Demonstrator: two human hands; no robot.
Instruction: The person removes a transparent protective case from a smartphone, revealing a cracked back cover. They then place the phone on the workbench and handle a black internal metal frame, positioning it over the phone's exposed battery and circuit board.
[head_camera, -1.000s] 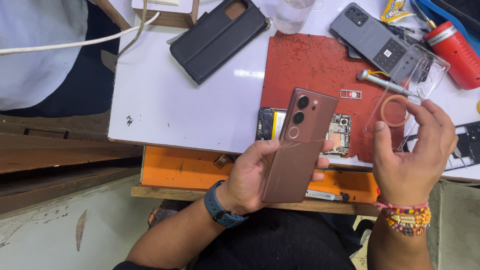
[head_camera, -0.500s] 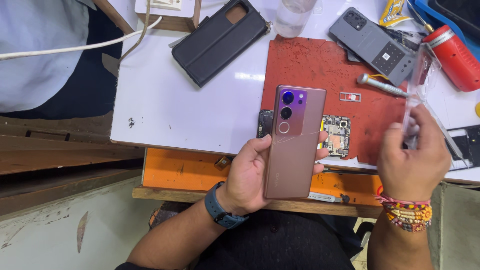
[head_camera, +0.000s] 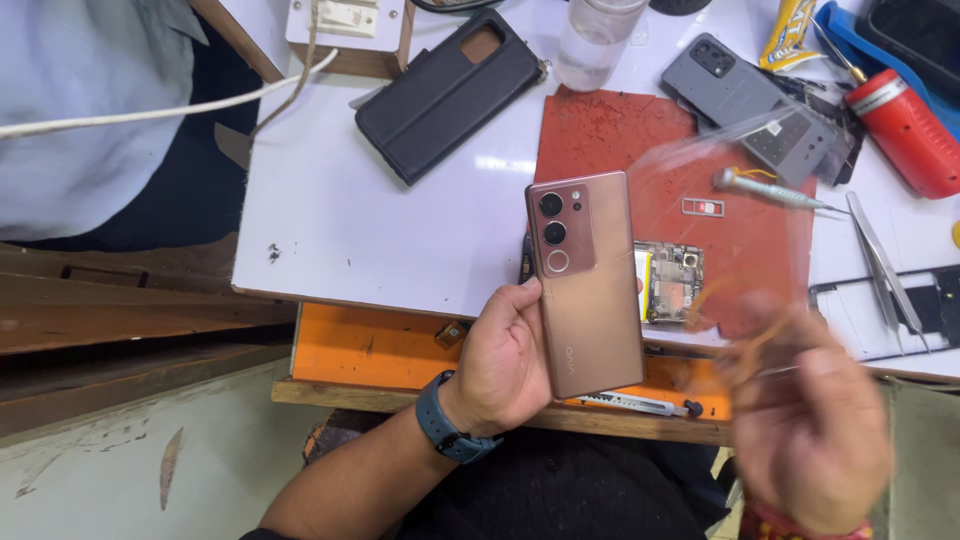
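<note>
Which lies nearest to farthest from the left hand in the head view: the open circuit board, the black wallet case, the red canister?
From the left hand:
1. Open circuit board, just right, on the red mat.
2. Black wallet case, up and slightly left on the white table.
3. Red canister, far upper right.

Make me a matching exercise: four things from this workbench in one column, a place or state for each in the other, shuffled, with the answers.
Things:
1. copper phone
2. black wallet case
3. red mat
4. screwdriver

Places or states:
A. lies on the red mat
B. held in the left hand, back and cameras up
C. spread on the white table
D. closed, on the table left of the mat

Pairs: 1-B, 2-D, 3-C, 4-A
</note>
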